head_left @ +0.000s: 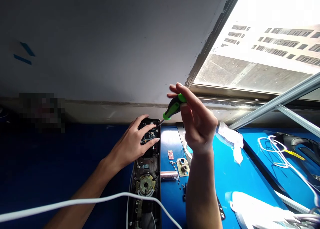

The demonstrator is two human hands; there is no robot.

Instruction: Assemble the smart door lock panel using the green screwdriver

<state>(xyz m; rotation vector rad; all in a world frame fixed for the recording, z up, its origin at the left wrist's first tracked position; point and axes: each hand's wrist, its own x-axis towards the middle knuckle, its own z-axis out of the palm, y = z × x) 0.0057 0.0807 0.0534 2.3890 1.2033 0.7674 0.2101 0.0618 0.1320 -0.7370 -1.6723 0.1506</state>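
A long black device housing (146, 169) lies on the blue table with its inside facing up. Near its far end sits a dark circuit board (150, 135), partly covered by my left hand (131, 140), whose fingers are spread across the board and its edge. My right hand (198, 122) grips a green and black screwdriver (173, 107) by its handle. The screwdriver tilts, its tip down by the housing's far right edge, close to my left index finger. Whether a screw is under the tip is hidden. A round metal lock part (146, 185) sits lower in the housing.
Right of the housing lie a small red board (170, 154), several loose screws (174, 165), a metal plate (183, 167) and a shiny cylinder (169, 175). A white cable (100, 199) crosses in front. Clear plastic (232, 139) and metal bars (280, 100) stand farther right.
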